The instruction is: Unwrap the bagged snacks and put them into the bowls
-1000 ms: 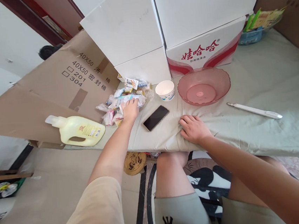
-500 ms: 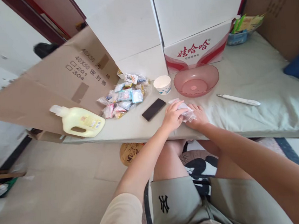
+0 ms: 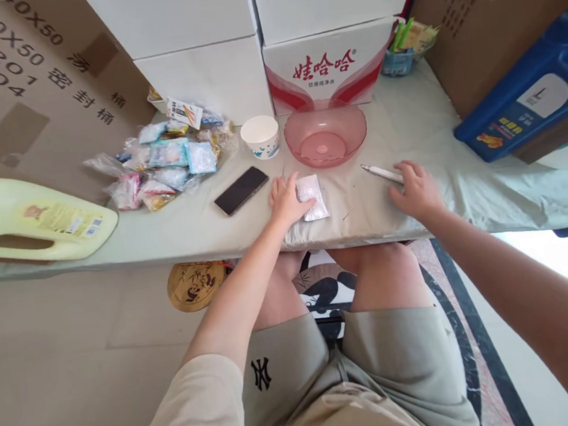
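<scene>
A small clear-and-white plastic packet (image 3: pixel 314 188) lies flat on the cloth-covered surface. My left hand (image 3: pixel 287 202) is beside it, fingers spread on the cloth and thumb resting on the packet's left edge. To the right, my right hand (image 3: pixel 419 193) reaches over the rear end of a slim white pen-shaped tool (image 3: pixel 380 173) with a darker tip. Its thumb and fingers are apart on either side of the tool, and the palm hides the tool's rear. Behind the packet sits a translucent pink bowl (image 3: pixel 327 152).
A dark phone (image 3: pixel 241 190) and a white paper cup (image 3: pixel 261 137) are left of the bowl. Further left lie several wrapped packets (image 3: pixel 168 154) and a yellow jug (image 3: pixel 64 221). A blue bottle (image 3: pixel 518 96) leans in at right. White boxes (image 3: pixel 201 80) stand behind.
The view has shifted. The packet, earlier in both hands, now lies on the cloth. My right hand has left it and moved right to the white tool.
</scene>
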Available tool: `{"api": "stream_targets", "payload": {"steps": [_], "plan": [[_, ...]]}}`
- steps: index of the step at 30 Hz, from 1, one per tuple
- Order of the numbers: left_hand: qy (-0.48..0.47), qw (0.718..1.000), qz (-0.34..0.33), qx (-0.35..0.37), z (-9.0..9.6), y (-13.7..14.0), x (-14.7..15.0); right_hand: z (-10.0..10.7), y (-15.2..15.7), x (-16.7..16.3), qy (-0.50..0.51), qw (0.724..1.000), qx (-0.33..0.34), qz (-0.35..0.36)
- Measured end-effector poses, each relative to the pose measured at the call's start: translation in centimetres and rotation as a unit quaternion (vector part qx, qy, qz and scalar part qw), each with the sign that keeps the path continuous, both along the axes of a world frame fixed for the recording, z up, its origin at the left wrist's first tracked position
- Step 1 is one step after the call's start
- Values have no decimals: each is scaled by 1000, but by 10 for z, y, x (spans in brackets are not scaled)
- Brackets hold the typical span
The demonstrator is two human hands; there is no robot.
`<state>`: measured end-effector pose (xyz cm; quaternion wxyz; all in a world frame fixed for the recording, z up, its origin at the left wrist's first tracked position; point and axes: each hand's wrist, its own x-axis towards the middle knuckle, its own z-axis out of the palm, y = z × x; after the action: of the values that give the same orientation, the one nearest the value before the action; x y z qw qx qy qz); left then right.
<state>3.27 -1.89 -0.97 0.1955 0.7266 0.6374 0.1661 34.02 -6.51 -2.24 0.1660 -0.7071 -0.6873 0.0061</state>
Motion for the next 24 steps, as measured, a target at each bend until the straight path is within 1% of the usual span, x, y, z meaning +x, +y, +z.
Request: {"api": "stream_targets", "payload": {"steps": [2,3,5,7,9,11,12,15,17,18,20,24], "plan": [[-22,999,-9,-22,0,7,2,0,10,7,-8,998,-52,-26],[-45,999,-17,-21,-1,9,2,1,12,9,-12,997,-70,-31],[-102,995,-16,-5,-5,8,1,3,7,7,-16,996,-78,-36],[-158,987,12,13,-11,3,-1,7,-7,-3,12,997,-64,-46],[-196,979,43,38,-19,-3,-1,14,-25,-22,88,993,-65,-49],[-214,973,57,66,-26,-10,1,22,-37,-50,181,980,-84,-23],[-215,972,54,79,-29,-12,2,25,-40,-67,212,973,-87,-8],[-197,974,35,110,-34,-17,6,34,-32,-110,237,967,-85,45],[-186,975,26,118,-35,-19,7,36,-24,-123,209,969,-106,71],[-184,975,24,119,-35,-19,7,36,-22,-122,189,972,-114,81],[-186,975,23,119,-34,-21,5,35,-29,-108,146,977,-121,97],[-192,973,47,120,-33,-21,5,34,-58,-48,73,980,-144,113]]}}
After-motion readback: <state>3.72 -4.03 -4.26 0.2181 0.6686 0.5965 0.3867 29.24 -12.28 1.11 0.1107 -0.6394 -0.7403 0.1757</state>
